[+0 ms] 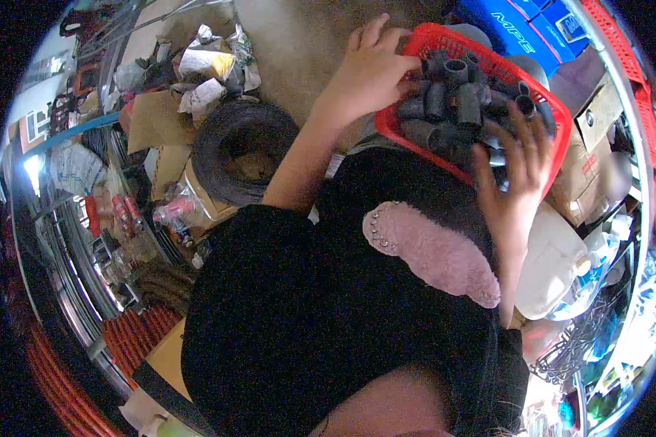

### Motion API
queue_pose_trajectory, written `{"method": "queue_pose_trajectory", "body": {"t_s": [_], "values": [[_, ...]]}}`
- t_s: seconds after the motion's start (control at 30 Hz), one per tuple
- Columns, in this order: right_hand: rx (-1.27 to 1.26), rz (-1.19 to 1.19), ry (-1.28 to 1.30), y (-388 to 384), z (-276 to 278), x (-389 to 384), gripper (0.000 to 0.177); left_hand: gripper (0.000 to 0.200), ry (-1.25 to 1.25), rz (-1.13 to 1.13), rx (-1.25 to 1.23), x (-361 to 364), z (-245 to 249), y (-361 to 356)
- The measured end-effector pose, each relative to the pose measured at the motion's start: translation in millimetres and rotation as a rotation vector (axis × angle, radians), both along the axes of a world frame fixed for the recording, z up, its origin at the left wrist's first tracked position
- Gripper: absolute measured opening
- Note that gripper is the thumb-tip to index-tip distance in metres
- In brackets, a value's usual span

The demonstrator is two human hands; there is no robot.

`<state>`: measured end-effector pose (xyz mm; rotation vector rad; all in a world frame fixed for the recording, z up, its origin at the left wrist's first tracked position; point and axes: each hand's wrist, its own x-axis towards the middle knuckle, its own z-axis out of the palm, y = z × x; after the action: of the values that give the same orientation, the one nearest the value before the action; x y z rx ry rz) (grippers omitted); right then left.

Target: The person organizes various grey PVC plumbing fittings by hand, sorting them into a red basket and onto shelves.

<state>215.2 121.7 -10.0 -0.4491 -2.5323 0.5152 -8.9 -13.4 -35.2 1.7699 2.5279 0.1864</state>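
A red plastic basket (pixel 560 111) full of dark grey pipe fittings (pixel 455 102) sits in front of me, tilted toward my body. My left hand (pixel 368 69) rests on the basket's near-left rim, fingers curled over the edge and touching the fittings. My right hand (pixel 515 169) lies spread over the fittings at the basket's right side, fingers apart. I cannot tell whether either hand has a fitting pinched in it. My black clothing fills the lower middle of the view, with a pink fuzzy slipper (pixel 434 251) below the basket.
A coil of black wire (pixel 242 149) lies on a cardboard box to the left. Crumpled paper (pixel 210 69) is beyond it. Blue boxes (pixel 521 25) stand behind the basket, cardboard cartons (pixel 590 156) and a white jug (pixel 554 266) to the right. Orange tubing (pixel 135 339) lies at lower left.
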Motion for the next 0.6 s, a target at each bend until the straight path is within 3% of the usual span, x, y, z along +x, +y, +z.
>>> {"method": "queue_pose_trajectory", "body": {"t_s": [0.1, 0.23, 0.43, 0.6], "values": [[-0.020, 0.198, -0.111, -9, 7, -10, 0.036, 0.034, 0.009, -0.060, 0.021, -1, 6, -3], [-0.069, 0.279, -0.191, -23, 4, -27, 0.038, 0.024, -0.059, -0.141, 0.068, 1, 10, -6], [-0.123, 0.308, -0.276, -19, 0, -28, 0.035, 0.020, -0.357, -0.133, 0.096, 2, 9, -4], [-0.181, 0.270, -0.184, -17, -4, -27, 0.033, 0.015, -0.621, -0.122, 0.348, 5, 12, -6]]}}
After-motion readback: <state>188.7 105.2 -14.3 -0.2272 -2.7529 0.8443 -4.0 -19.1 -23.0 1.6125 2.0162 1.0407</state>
